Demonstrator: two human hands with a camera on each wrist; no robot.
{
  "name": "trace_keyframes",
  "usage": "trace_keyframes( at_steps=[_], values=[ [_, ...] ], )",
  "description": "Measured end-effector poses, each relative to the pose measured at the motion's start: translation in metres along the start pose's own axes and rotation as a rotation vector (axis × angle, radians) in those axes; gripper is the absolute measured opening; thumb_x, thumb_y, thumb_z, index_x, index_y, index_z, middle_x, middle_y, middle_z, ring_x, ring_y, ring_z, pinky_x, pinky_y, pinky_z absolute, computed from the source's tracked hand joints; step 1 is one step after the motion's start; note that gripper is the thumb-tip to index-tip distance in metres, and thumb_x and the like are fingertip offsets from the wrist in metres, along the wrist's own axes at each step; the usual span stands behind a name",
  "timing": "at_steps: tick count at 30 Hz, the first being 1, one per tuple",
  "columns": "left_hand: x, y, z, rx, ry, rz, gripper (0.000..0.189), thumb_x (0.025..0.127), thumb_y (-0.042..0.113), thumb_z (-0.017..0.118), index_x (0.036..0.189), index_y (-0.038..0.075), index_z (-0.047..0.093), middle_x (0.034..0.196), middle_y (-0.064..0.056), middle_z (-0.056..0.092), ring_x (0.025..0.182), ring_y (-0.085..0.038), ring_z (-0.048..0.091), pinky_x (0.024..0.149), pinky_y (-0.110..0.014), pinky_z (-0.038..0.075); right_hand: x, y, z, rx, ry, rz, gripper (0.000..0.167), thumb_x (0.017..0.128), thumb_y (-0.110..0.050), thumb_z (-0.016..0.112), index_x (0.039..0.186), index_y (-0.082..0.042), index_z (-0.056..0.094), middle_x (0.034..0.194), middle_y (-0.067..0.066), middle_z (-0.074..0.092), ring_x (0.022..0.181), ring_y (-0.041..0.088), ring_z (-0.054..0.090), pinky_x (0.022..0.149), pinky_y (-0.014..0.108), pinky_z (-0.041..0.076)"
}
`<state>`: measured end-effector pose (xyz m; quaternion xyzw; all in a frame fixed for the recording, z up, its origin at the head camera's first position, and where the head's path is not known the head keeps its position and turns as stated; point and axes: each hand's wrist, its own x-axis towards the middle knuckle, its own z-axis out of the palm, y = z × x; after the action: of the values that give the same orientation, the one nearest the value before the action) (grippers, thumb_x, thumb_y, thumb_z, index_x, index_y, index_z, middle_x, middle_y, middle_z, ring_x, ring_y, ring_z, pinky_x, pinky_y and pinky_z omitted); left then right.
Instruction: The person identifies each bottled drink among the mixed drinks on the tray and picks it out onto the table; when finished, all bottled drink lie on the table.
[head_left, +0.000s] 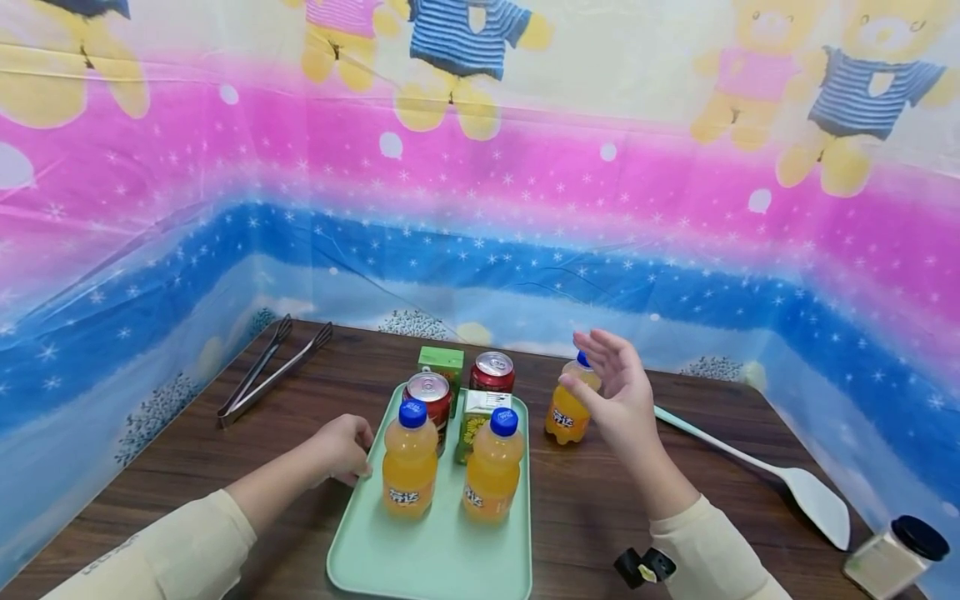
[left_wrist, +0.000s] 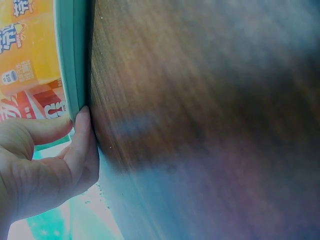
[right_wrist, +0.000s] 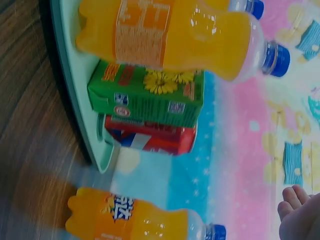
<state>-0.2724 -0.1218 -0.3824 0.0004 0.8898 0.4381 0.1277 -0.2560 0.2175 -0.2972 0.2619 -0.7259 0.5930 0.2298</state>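
Note:
My left hand (head_left: 341, 450) pinches the left rim of a light green tray (head_left: 427, 558); in the left wrist view the thumb lies over the rim and the fingers are at its outer side. On the tray stand two orange soda bottles with blue caps, a left one (head_left: 408, 479) and a right one (head_left: 492, 479). Behind them are a red can (head_left: 429, 390), another red can (head_left: 492, 371), a green carton (head_left: 442, 360) and a flower-printed carton (right_wrist: 145, 95). A third orange soda bottle (head_left: 567, 414) stands upright on the table, right of the tray. Beside its cap, my right hand (head_left: 618, 392) is raised with fingers extended, holding nothing.
Metal tongs (head_left: 273, 371) lie at the table's back left. A white spatula (head_left: 813, 496) with a pale green handle lies on the right, near a jar (head_left: 892, 554) with a black lid. A printed cloth (head_left: 525, 192) encloses the dark wooden table (head_left: 300, 550) at the back and sides.

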Motion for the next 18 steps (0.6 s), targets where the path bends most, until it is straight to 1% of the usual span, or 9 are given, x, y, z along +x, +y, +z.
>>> trace_keyframes(
  at_steps=[2, 4, 7, 10, 13, 18],
  values=[
    [0.0, 0.0, 0.0, 0.0, -0.001, -0.004, 0.03, 0.071, -0.015, 0.069, 0.094, -0.005, 0.051, 0.082, -0.015, 0.05, 0.066, -0.024, 0.057, 0.056, -0.035, 0.057, -0.001, 0.006, 0.001, 0.004, -0.027, -0.022, 0.059, 0.084, 0.0, 0.067, 0.134, -0.003, 0.037, 0.134, 0.016, 0.048, 0.126, 0.025, 0.043, 0.104, 0.03, 0.035],
    [-0.001, 0.001, 0.0, -0.001, -0.002, -0.01, 0.029, 0.072, -0.015, 0.068, 0.094, -0.005, 0.052, 0.083, -0.015, 0.05, 0.066, -0.024, 0.057, 0.056, -0.034, 0.057, -0.003, 0.005, 0.003, -0.01, -0.053, -0.024, 0.06, 0.083, 0.0, 0.069, 0.134, -0.003, 0.038, 0.135, 0.016, 0.047, 0.125, 0.024, 0.043, 0.104, 0.029, 0.035],
    [-0.001, 0.001, 0.0, -0.005, -0.003, -0.015, 0.029, 0.072, -0.015, 0.069, 0.094, -0.005, 0.052, 0.083, -0.015, 0.051, 0.067, -0.024, 0.057, 0.056, -0.034, 0.057, -0.006, 0.005, 0.005, -0.032, -0.09, -0.01, 0.062, 0.082, -0.001, 0.069, 0.135, -0.004, 0.037, 0.136, 0.013, 0.047, 0.126, 0.022, 0.043, 0.106, 0.034, 0.033],
    [-0.002, 0.001, 0.0, -0.007, -0.002, -0.013, 0.029, 0.071, -0.015, 0.069, 0.093, -0.005, 0.052, 0.082, -0.015, 0.051, 0.066, -0.023, 0.057, 0.056, -0.034, 0.057, -0.01, 0.006, 0.008, -0.031, -0.115, 0.015, 0.062, 0.082, -0.002, 0.069, 0.135, -0.006, 0.037, 0.136, 0.01, 0.048, 0.127, 0.02, 0.042, 0.107, 0.039, 0.03],
    [-0.002, 0.001, 0.0, -0.006, 0.0, -0.011, 0.029, 0.071, -0.015, 0.069, 0.093, -0.005, 0.052, 0.082, -0.015, 0.05, 0.066, -0.023, 0.057, 0.056, -0.034, 0.057, -0.014, 0.009, 0.012, -0.027, -0.135, 0.044, 0.064, 0.081, -0.003, 0.071, 0.136, -0.008, 0.038, 0.136, 0.007, 0.048, 0.127, 0.018, 0.042, 0.107, 0.04, 0.03],
    [-0.001, 0.001, 0.0, 0.009, 0.0, -0.01, 0.029, 0.071, -0.015, 0.07, 0.092, -0.004, 0.052, 0.081, -0.015, 0.05, 0.065, -0.023, 0.057, 0.056, -0.035, 0.057, -0.019, 0.014, 0.02, -0.026, -0.198, 0.046, 0.067, 0.079, 0.0, 0.071, 0.136, -0.003, 0.036, 0.136, 0.01, 0.048, 0.127, 0.022, 0.042, 0.107, 0.043, 0.031]
  ],
)
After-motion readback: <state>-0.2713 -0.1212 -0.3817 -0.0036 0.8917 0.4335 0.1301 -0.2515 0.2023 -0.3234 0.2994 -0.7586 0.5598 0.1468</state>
